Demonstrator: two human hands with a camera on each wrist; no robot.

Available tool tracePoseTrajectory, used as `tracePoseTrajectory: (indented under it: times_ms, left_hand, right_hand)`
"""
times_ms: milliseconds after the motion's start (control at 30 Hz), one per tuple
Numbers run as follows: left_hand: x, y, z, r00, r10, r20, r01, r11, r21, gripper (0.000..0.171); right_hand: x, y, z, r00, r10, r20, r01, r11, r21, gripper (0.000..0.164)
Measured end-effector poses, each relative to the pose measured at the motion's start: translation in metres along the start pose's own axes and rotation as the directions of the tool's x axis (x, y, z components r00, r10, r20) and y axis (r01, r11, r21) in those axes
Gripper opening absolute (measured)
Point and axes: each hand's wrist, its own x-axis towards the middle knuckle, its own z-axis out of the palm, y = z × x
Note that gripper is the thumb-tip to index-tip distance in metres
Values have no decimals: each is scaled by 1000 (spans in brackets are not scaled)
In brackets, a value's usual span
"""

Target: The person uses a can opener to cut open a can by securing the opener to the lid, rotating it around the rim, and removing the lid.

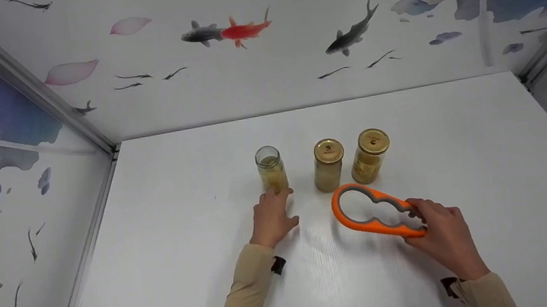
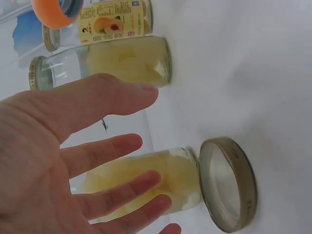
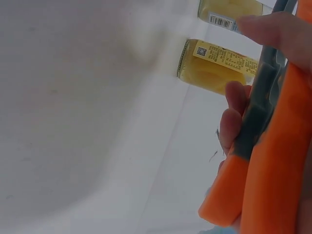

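Observation:
My left hand (image 1: 272,219) has its fingers spread at the foot of an uncapped glass jar (image 1: 273,173), holding nothing. Pale yellow contents fill much of that jar. In the left wrist view, a gold lid (image 2: 227,185) lies inside-up on the table at the jar's base; the hand hides it in the head view. My right hand (image 1: 444,232) grips the handle end of an orange jar opener (image 1: 355,223) with grey scalloped inner edges. Its loop is held over the table, in front of two capped jars.
A gold-capped jar (image 1: 328,165) stands right of the uncapped one. Another capped jar (image 1: 370,156), with a yellow fruit label, stands slightly farther right. The white table (image 1: 172,243) meets fish-patterned panels (image 1: 297,86) at the back and left.

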Motion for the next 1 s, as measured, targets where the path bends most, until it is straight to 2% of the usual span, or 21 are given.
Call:
tracePoseTrajectory:
  times_ms: [233, 367, 433, 600, 667, 733, 867, 1000]
  left_hand:
    - [11, 16, 4, 1000, 23, -5, -23, 998, -66, 57]
    - [23, 27, 6, 999, 39, -6, -39, 993, -111, 60]
    - [31, 32, 7, 1000, 29, 6, -27, 987, -157, 62]
    - [51, 41, 14, 998, -40, 51, 54, 951, -303, 72]
    - [57, 42, 19, 997, -61, 47, 73, 934, -349, 74]
    - [61, 41, 24, 997, -68, 24, 72, 923, -378, 74]
    - [68, 40, 31, 998, -57, -26, 42, 916, -399, 69]
    - [74, 39, 37, 999, -33, -15, 22, 890, -455, 67]
  right_hand:
    - [-4, 4, -6, 997, -13, -74, 15, 999, 28, 60]
    - [-5, 4, -10, 996, -8, -89, 12, 999, 42, 61]
    - [-6, 5, -12, 996, -1, -91, 5, 999, 43, 61]
    - [-8, 6, -14, 996, 24, -83, -20, 999, 46, 62]
    - [-9, 7, -14, 996, 34, -79, -30, 998, 47, 62]
    - [-10, 8, -14, 996, 39, -75, -36, 998, 45, 62]
    - [-12, 8, -16, 996, 39, -77, -35, 998, 46, 62]
    - [-12, 9, -17, 996, 36, -78, -32, 998, 52, 61]
